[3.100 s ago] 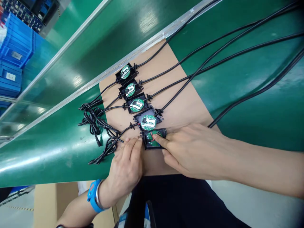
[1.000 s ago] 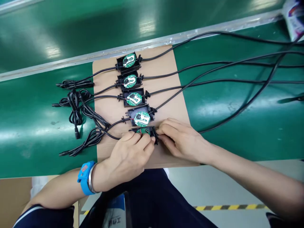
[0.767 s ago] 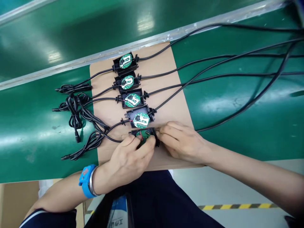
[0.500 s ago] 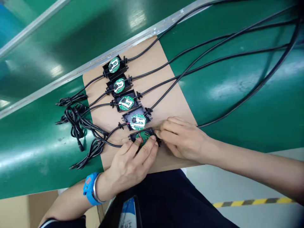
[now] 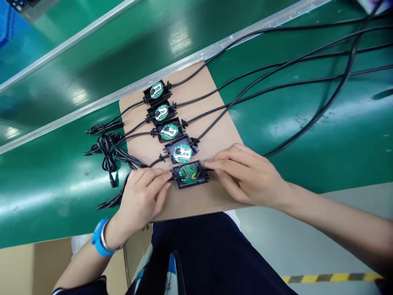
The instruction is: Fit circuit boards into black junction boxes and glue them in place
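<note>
Closest to me lies an open black plastic case (image 5: 193,185) with a round green circuit board (image 5: 188,175) inside, its red, yellow and blue wires showing. My left hand (image 5: 145,190) is closed at the case's left end, thumb and fingers pinching the black cable there. On the opposite side, my right hand (image 5: 245,176) pinches the cable that leaves the right end. Just beyond, another open case (image 5: 171,150) carries a board with white compound (image 5: 183,153), partly out over its edge. Several similar cases with boards line up behind it.
A cardboard sheet (image 5: 215,127) lies under the cases on the green table (image 5: 276,119). Coiled black cables (image 5: 107,153) rest to the left, and long black cables (image 5: 260,78) run off to the right. A metal rail (image 5: 184,63) borders the far side.
My left hand has moved off the board to the case's left end, uncovering the board and wires. My right hand stays by the right cable. The view has shifted slightly.
</note>
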The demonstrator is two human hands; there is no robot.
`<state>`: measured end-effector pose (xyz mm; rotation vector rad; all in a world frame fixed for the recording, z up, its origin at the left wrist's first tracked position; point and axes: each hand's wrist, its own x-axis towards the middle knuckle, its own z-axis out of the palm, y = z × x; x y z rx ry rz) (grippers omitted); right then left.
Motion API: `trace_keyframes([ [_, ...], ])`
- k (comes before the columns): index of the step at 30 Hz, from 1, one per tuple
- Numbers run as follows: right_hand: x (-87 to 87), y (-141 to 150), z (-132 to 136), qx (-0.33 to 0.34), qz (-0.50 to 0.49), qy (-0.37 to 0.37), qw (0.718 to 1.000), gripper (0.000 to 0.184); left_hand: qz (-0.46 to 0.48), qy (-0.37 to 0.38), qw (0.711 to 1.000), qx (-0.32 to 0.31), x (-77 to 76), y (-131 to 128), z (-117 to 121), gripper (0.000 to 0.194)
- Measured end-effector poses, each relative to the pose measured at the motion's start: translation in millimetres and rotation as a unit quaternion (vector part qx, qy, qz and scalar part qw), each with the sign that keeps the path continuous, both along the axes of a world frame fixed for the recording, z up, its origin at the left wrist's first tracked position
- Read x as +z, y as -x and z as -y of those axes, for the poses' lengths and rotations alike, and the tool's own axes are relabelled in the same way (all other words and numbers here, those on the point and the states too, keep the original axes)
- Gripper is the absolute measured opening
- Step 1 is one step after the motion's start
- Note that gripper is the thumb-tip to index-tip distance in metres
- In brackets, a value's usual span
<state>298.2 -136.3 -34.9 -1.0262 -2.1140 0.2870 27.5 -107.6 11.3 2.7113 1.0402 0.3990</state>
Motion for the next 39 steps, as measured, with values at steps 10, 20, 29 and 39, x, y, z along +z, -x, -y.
trace_keyframes([
  [10,17.6,76.0,21.0,-0.062,0.194,0.000,0.979,0.037,-0.044,-0.037,0.998,-0.001,-18.0,-2.7,-4.7,0.014],
  [20,17.9,75.4,30.2,-0.049,0.178,-0.023,0.983,0.025,-0.036,0.052,0.998,-0.031,-7.7,-0.5,-4.3,0.013],
  [29,1.7,-17.3,-68.0,0.019,0.153,0.032,0.988,0.024,-0.137,0.042,0.989,0.045,-1.4,-10.1,-48.9,0.014],
  [39,8.8,-37.1,-63.1,0.139,0.053,0.044,0.988,0.038,-0.013,0.086,0.995,0.041,0.2,-1.8,-32.7,0.022],
])
